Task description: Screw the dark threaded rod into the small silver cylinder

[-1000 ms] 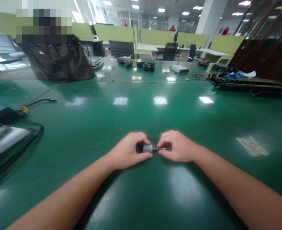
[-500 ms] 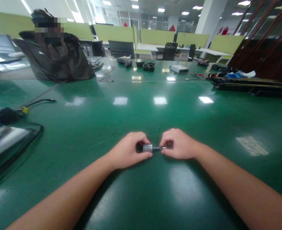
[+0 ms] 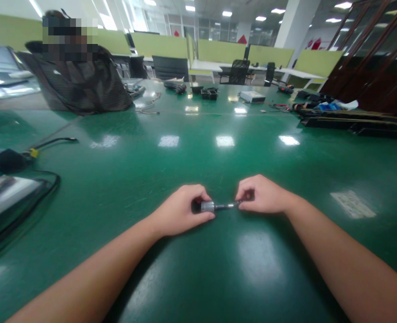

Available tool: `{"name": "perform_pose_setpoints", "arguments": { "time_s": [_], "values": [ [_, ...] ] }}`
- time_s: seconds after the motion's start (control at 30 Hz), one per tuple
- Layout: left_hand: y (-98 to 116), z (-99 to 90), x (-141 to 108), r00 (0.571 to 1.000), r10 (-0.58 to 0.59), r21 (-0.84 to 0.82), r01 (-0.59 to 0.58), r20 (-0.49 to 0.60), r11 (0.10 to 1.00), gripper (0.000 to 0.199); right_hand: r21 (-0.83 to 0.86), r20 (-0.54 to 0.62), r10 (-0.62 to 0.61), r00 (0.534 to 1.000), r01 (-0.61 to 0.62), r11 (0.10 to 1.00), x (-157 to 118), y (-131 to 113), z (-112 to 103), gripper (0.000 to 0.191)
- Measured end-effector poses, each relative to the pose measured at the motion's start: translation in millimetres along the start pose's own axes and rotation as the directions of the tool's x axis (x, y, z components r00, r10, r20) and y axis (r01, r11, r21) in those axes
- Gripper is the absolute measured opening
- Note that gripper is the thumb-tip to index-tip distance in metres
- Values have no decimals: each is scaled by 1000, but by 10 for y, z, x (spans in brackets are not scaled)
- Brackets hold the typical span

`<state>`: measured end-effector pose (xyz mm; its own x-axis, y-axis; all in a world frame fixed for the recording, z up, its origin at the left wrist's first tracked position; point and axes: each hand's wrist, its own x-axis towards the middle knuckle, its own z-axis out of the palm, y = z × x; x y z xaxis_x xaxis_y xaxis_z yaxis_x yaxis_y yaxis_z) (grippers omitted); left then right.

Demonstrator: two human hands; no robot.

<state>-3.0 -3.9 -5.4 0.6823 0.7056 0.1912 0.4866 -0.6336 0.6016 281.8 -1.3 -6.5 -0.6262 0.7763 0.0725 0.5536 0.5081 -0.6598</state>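
Note:
My left hand [image 3: 181, 211] is closed around a silver and black cylinder [image 3: 207, 206] low over the green table [image 3: 191, 166]. From the cylinder's right end a thin metal shaft [image 3: 224, 207] points right. My right hand [image 3: 262, 195] pinches a small dark piece [image 3: 240, 202] just past the shaft's tip; its shape is mostly hidden by my fingers. Whether this piece touches the tip is too small to tell.
A large dark bag [image 3: 80, 85] stands at the back left. Cables and a dark device [image 3: 8, 161] lie on the left. Farther back are a white box [image 3: 252, 97] and black adapters [image 3: 209, 93]; long black strips [image 3: 360, 123] lie at the right.
My right hand has moved right and slightly away, and more of the metal shaft shows. A dark piece now shows between its fingertips. My left hand is nearly unmoved.

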Motion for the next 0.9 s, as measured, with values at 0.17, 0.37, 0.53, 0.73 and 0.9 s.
{"name": "perform_pose_setpoints", "arguments": {
  "time_s": [0.17, 0.37, 0.53, 0.73, 0.9],
  "values": [
    [0, -1, -7, 1000, -15, 3, 15, 0, 1000, 19, 24, 17, 38, 999, -38, 999, -12, 16, -20, 7],
    [9, -5, 0, 1000, -10, 3, 10, 6, 1000, 18, 46, 33, 38, 999, -40, 998, -5, -56, 4, 7],
    [6, -3, 14, 1000, -12, 6, 12, 7, 1000, 17, 82, -17, 32, 999, -30, 996, 49, -93, 146, 13],
    [-5, 12, 23, 1000, -9, 14, 9, 1, 1000, 18, 131, -134, 25, 991, -7, 991, 168, -205, 415, 21],
    [16, 1, 33, 1000, -12, -12, 12, 5, 1000, 25, 123, -144, 17, 989, 1, 992, 167, -232, 403, 15]
  ]
}}
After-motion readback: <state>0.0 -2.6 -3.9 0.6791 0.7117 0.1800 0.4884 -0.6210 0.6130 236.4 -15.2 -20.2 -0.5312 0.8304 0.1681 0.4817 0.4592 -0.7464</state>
